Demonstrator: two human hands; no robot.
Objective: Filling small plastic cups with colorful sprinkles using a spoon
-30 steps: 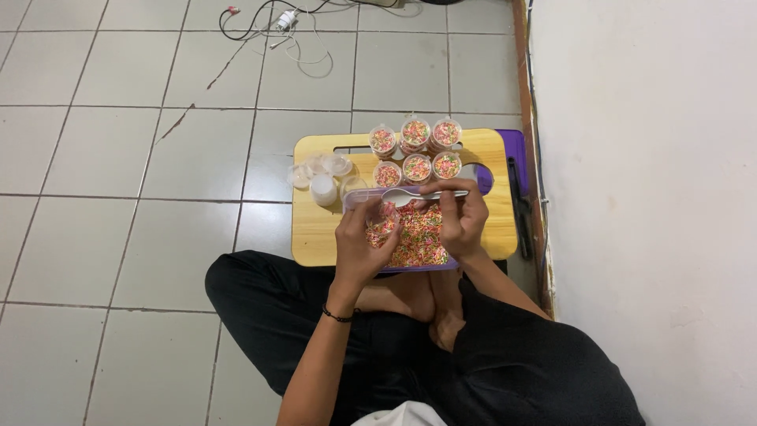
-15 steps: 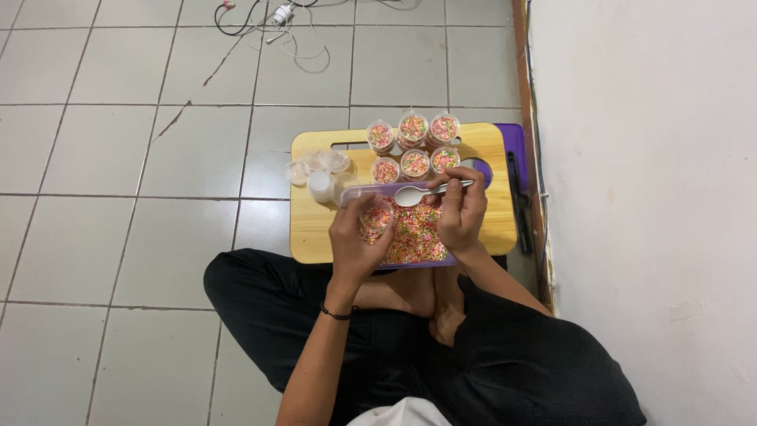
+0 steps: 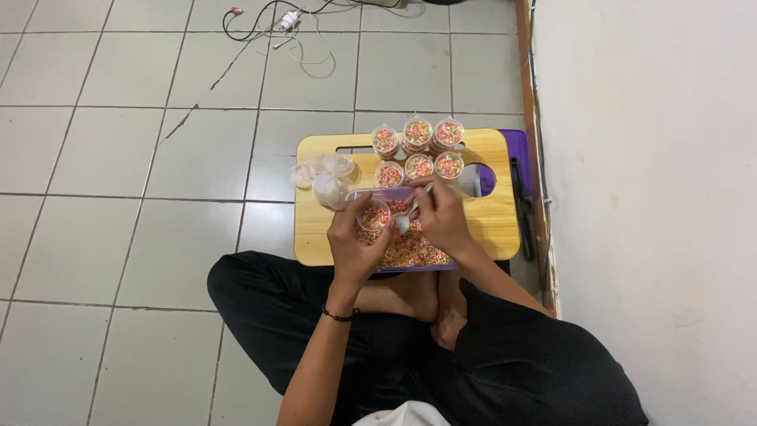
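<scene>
My left hand [image 3: 355,246] holds a small clear cup [image 3: 373,216] partly filled with multicoloured sprinkles, above a shallow purple-rimmed tub of sprinkles [image 3: 410,251]. My right hand [image 3: 444,220] grips a metal spoon [image 3: 405,221] whose bowl is beside the cup's rim. Several filled cups [image 3: 418,150] stand in rows at the far side of the small wooden table [image 3: 489,217].
A cluster of empty clear cups and lids [image 3: 323,177] sits at the table's left edge. Cables and a plug [image 3: 292,24] lie on the tiled floor beyond. A white wall [image 3: 646,197] runs along the right. My crossed legs in black trousers [image 3: 268,308] are under the table.
The spoon has come down from level above the tub to the cup's rim; the cup sits slightly lower in my left hand.
</scene>
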